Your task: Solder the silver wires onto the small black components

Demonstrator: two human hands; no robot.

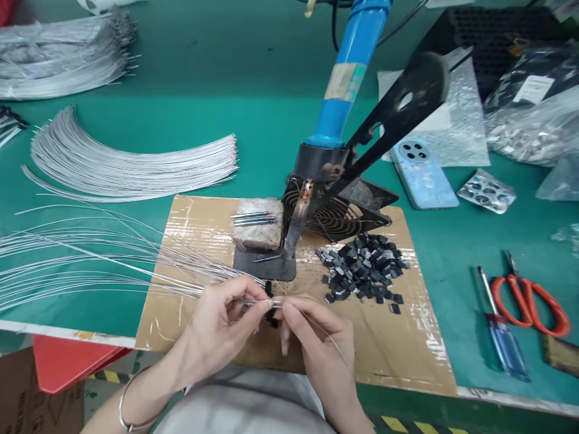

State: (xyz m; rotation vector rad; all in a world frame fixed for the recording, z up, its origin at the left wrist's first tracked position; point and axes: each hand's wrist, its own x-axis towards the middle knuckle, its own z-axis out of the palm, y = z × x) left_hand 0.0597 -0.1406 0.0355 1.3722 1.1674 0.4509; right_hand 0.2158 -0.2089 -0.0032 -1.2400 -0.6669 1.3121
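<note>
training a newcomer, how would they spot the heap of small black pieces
On the green table, find the brown cardboard sheet. The heap lies on its right half, just nearer the person than the black fan. Unlike the one-piece, grilled fan, it is a loose scatter, straggling at its edges.

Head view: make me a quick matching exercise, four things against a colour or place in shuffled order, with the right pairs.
1. Loose white wires
2. Scissors
3. Small black parts
4. Phone

A. Heaped on the cardboard
B. Light blue
C. Spread out left of the left hand
D. Orange handles

Pairs: 1-C, 2-D, 3-A, 4-B.
</note>
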